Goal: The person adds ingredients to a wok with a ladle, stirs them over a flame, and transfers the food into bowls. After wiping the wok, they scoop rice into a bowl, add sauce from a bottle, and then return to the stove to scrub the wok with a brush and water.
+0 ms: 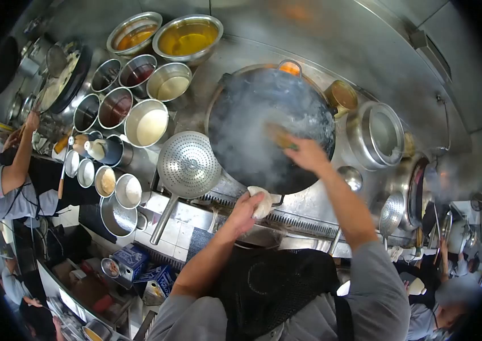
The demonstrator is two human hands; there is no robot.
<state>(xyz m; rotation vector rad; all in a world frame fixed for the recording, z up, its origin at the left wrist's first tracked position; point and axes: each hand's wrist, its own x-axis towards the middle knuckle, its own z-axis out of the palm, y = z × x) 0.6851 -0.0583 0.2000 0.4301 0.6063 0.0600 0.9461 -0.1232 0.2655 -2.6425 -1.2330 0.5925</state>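
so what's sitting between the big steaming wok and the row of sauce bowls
In the head view, a perforated strainer ladle lies between the wok and the sauce bowls, its handle pointing toward the counter's front edge.

large round wok [252,153]: dark metal, dull and blackened, hazed by steam
white folded rag [263,202]: soft cloth, matt, gripped in the left hand [246,209]
round perforated skimmer [189,164]: bright steel, satin sheen
row of round sauce bowls [148,122]: polished steel, glossy rims
cooking range top [314,204]: brushed stainless steel, smeared
tall steel pot [374,135]: shiny metal
black apron [275,290]: matt mesh-like cloth
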